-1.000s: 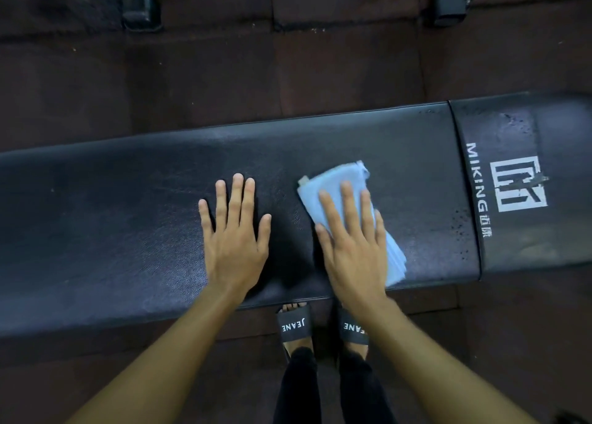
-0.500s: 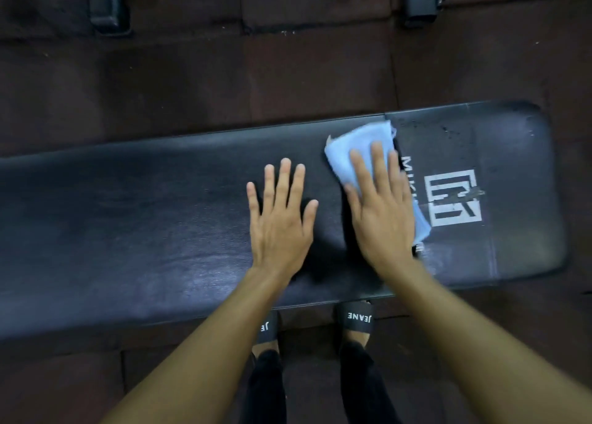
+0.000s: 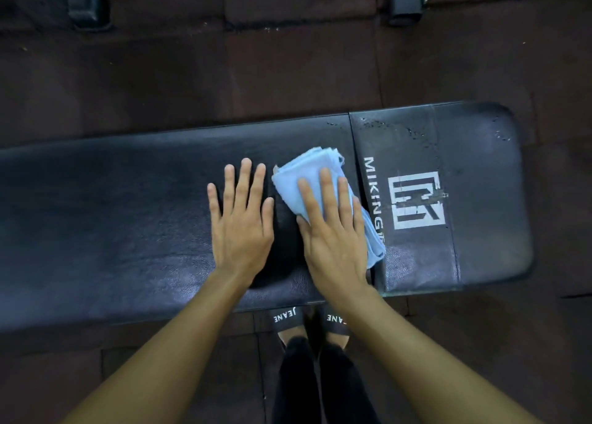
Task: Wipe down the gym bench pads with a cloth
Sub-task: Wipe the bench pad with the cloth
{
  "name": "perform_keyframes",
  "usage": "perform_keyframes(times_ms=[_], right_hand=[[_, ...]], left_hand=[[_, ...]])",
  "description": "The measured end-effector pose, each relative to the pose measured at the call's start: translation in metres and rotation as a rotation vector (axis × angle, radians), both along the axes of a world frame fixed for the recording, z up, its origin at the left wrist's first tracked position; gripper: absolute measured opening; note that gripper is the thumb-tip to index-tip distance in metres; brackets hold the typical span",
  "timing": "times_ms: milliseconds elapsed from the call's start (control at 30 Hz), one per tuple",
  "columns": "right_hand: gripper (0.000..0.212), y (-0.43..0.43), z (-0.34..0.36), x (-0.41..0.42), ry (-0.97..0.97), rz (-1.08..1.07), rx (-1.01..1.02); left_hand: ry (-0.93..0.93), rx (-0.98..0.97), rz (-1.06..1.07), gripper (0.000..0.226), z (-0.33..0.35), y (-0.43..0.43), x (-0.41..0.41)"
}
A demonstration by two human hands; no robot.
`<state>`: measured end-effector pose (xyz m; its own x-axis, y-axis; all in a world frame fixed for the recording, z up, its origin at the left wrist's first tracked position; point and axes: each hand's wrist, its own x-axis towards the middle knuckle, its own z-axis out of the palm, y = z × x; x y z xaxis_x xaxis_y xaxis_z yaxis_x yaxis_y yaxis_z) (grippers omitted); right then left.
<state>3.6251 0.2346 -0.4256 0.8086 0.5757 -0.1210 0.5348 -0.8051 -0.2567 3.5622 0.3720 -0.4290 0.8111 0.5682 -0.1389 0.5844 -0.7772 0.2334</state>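
Observation:
A long black bench pad [image 3: 112, 225] runs across the view, joined on the right by a shorter black pad [image 3: 480, 199] with a white MIKING logo. A folded light blue cloth [image 3: 298, 180] lies at the seam between them. My right hand [image 3: 333, 231] presses flat on the cloth with straight fingers. My left hand [image 3: 240, 218] rests flat on the long pad just left of the cloth, fingers spread.
Dark rubber floor tiles [image 3: 288, 71] surround the bench. Two metal equipment feet stand at the top, one at the left [image 3: 85, 3] and one at the right [image 3: 407, 0]. My feet in black slides [image 3: 285, 319] stand under the bench's near edge.
My right hand slid the cloth to the right up to the logo pad, then back a little toward me and left. My left hand stayed flat on the long pad.

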Motion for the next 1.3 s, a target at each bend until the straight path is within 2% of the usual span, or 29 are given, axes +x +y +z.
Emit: perform_keyframes(times_ms=[233,367,600,733,833,967,1133,1300], right_hand=[[0.058,0.040,0.005,0.060,-0.058,0.054,-0.042],[0.051,0.050,0.003,0.059,-0.109,-0.031,-0.048],[0.044,0.076,0.017,0.095,-0.013,-0.182,0.043],[0.045,0.060,0.045,0.108,-0.081,-0.262,0.077],[0.043,0.030,0.055,0.114,-0.107,-0.235,0.037],[0.049,-0.004,0.025,0.121,0.001,-0.175,-0.057],[0.054,-0.011,-0.001,0.149,-0.028,-0.062,-0.039],[0.053,-0.043,-0.004,0.194,-0.024,-0.154,-0.038]], left_hand=[[0.007,0.046,-0.004,0.054,-0.002,0.000,0.001],[-0.010,0.054,-0.011,0.053,-0.002,0.001,0.001],[0.012,-0.003,-0.015,0.054,0.002,0.001,0.002],[-0.003,-0.053,0.031,0.053,0.007,-0.007,0.013],[-0.031,-0.052,-0.044,0.053,0.011,-0.020,0.032],[-0.033,-0.049,-0.139,0.054,0.009,-0.050,0.067],[0.005,-0.011,-0.075,0.057,-0.003,-0.081,0.087],[0.025,0.084,-0.079,0.057,-0.006,-0.084,0.085]])
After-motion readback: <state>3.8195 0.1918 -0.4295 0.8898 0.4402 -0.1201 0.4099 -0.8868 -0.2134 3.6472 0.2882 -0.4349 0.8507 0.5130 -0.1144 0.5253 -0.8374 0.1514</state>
